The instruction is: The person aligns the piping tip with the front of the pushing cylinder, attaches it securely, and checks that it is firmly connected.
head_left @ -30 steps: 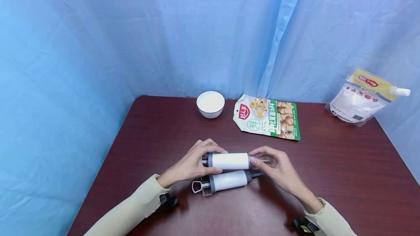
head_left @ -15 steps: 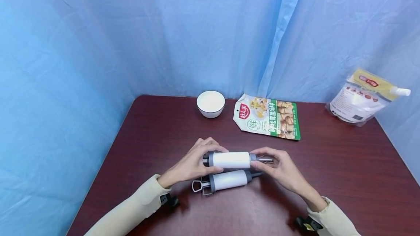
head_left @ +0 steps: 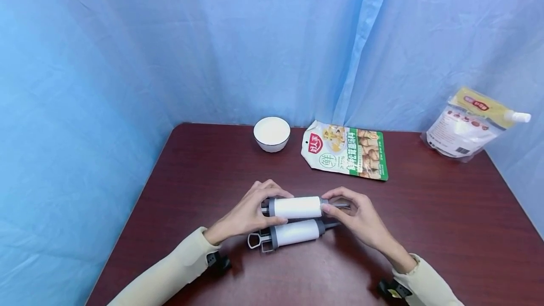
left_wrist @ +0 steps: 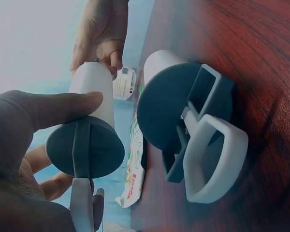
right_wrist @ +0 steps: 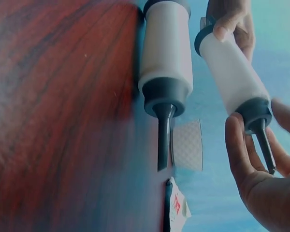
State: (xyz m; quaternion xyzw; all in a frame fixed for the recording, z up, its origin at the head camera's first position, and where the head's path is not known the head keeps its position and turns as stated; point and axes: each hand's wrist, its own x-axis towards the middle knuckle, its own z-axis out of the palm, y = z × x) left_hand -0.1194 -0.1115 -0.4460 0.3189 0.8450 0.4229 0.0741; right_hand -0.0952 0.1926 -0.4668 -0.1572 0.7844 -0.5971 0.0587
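In the head view my left hand (head_left: pixel 250 209) grips the grey plunger end of a white-barrelled syringe (head_left: pixel 298 207). The thumb lies along the near side of the barrel and the fingers are on the far side. My right hand (head_left: pixel 361 211) pinches the grey nozzle collar at the other end with thumb and fingers. The right wrist view shows this nozzle (right_wrist: pixel 265 147) pointing out between the fingers. Right beside the held syringe, on its near side, lies a second, similar syringe (head_left: pixel 297 232). Its white loop handle (left_wrist: pixel 215 159) faces the left wrist camera.
A white bowl (head_left: pixel 272 134) stands near the back edge of the dark red table (head_left: pixel 204 164). To its right lies a green and white food packet (head_left: pixel 345 151). A spouted pouch (head_left: pixel 469 124) stands at the back right corner. Blue curtains (head_left: pixel 263 41) hang behind the table.
My right thumb and fingers shift back and forth about the nozzle collar. The left hand keeps its hold, and the second syringe stays in place.
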